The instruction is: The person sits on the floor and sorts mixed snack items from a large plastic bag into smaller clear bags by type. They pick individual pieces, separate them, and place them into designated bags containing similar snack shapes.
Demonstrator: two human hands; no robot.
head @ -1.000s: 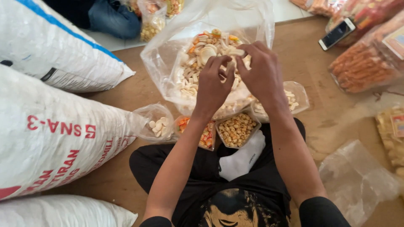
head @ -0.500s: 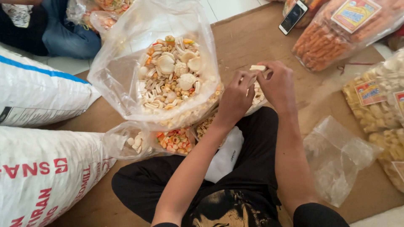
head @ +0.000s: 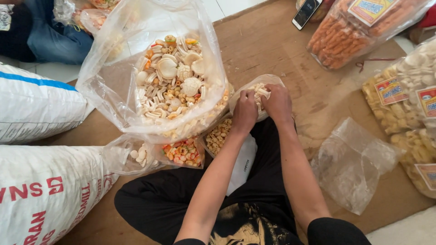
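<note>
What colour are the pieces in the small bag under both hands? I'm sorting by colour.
Pale cream sticks, seen in the head view.

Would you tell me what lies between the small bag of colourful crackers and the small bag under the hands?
In the head view, a small open bag of tan ring-shaped crackers lies between them.

A small clear bag (head: 254, 93) of pale stick crackers sits open on the brown floor.

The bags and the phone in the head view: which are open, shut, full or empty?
Big clear plastic bag: open, holds mixed crackers.
Small clear bag of white stick crackers: open, left hand and right hand at its mouth.
Flat clear plastic bag: empty.
White woven sack: full.
Slim white-edged phone: screen dark.
</note>
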